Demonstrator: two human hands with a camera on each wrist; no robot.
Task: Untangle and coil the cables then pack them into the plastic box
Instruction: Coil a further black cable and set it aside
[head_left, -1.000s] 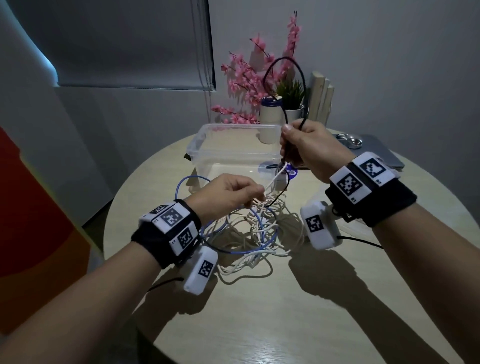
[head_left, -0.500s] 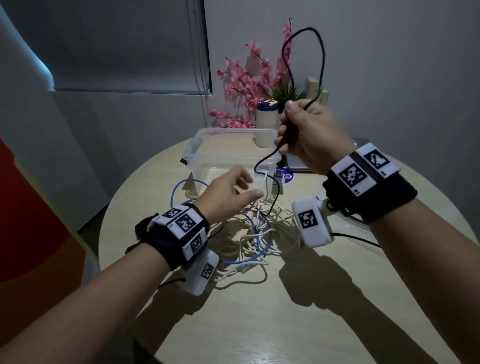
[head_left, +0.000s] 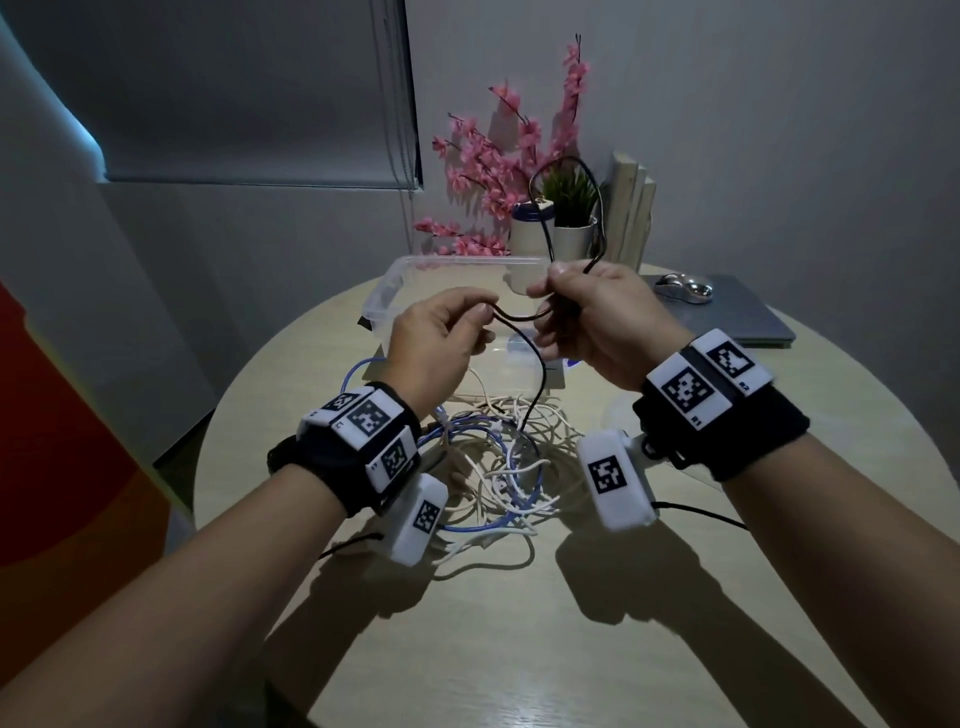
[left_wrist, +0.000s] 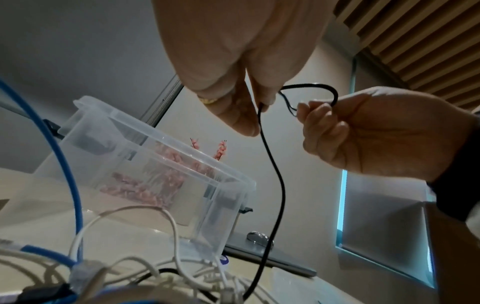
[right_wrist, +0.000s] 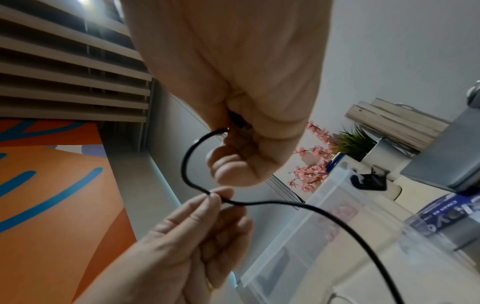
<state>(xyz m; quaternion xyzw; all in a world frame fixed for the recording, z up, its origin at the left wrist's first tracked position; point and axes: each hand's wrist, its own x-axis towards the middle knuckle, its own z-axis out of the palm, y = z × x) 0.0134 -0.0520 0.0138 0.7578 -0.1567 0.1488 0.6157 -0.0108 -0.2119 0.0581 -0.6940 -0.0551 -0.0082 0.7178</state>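
Note:
A thin black cable (head_left: 540, 374) runs up from a tangle of white, cream and blue cables (head_left: 498, 457) on the round table. My left hand (head_left: 441, 338) pinches the black cable (right_wrist: 259, 202) between thumb and fingertips. Just to the right, my right hand (head_left: 597, 322) grips gathered loops of the same cable (left_wrist: 272, 164); one loop (head_left: 569, 171) stands up above the fist. Both hands are raised in front of the clear plastic box (head_left: 395, 291), which stands open behind the tangle.
Behind the box (left_wrist: 155, 170) stand pink flowers (head_left: 498, 166), a small green plant (head_left: 571, 192) in a white pot and upright books (head_left: 631, 208). A grey laptop (head_left: 748, 317) with a silver mouse (head_left: 683, 286) lies at the back right. An orange wall panel (head_left: 62, 441) is at the left.
My left hand rose from the tangle and took the black cable in a pinch near the right hand. The right hand came lower and the loop above it is smaller.

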